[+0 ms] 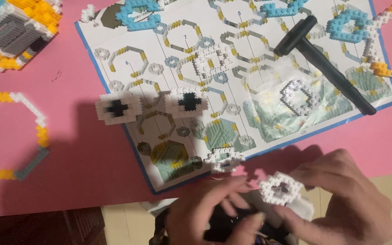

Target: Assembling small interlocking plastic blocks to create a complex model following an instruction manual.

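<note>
While curled: hands point(286, 208) around white brick ring point(280, 187).

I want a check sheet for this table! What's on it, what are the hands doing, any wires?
Surface: pink mat with an instruction sheet lying on it.
Job's things: white brick ring, pinched between both hands.
Clutter: black T-shaped tool on the sheet; two white-and-black pieces; loose ring outline at left; grey and yellow model top left.
Grippers: left hand and right hand close together, fingers on the ring.
Cables: nothing seen.
Surroundings: pale floor below the mat.
</note>
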